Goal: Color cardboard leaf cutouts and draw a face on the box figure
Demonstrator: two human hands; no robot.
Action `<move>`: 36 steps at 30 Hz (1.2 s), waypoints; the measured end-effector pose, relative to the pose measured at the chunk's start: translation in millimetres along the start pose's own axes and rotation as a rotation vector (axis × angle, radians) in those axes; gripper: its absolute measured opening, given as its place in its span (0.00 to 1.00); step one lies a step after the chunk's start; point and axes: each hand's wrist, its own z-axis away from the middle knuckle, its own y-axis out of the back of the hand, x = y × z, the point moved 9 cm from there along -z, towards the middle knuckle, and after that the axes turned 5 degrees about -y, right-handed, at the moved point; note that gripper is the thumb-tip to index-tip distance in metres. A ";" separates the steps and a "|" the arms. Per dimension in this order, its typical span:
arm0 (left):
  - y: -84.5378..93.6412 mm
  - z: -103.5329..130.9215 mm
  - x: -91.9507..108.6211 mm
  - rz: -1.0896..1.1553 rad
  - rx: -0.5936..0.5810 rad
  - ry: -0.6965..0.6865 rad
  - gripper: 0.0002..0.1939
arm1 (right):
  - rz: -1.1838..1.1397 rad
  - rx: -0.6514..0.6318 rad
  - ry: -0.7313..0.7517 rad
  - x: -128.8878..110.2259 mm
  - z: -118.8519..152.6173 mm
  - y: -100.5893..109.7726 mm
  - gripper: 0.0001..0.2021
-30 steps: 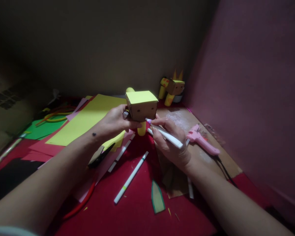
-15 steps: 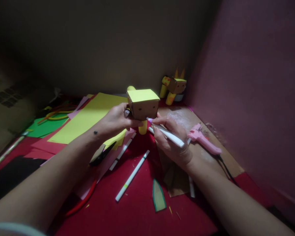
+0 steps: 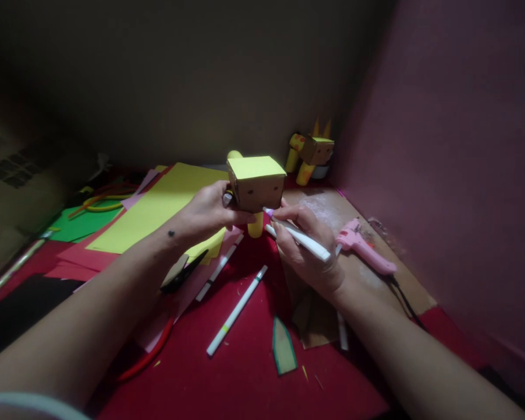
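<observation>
A cardboard box head (image 3: 259, 193) with a yellow top and two dark eye dots is held up in the middle, a yellow tube leg below it. My left hand (image 3: 210, 209) grips its left side and underside, with a pen cap showing at the fingers. In my right hand (image 3: 305, 242) is a white marker (image 3: 304, 240), its purple tip at the lower front edge of the box. Beneath that marker, the end of another white pen shows. Part of the right-hand fingers is hidden behind the box.
A finished-looking cardboard-and-yellow-tube animal (image 3: 318, 150) stands at the back right. A pink glue gun (image 3: 365, 248) lies on a brown board. Scissors (image 3: 186, 273), white markers (image 3: 237, 312), a green-edged cutout (image 3: 284, 347) and coloured paper (image 3: 157, 204) lie on the red surface.
The whole view has shifted slightly. The marker tip has moved very little along the lower front edge of the box; both hands keep their holds.
</observation>
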 end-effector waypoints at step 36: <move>1.9 -0.2 -0.9 -0.014 0.014 -0.013 0.19 | 0.025 0.016 0.020 -1.9 1.3 0.7 0.03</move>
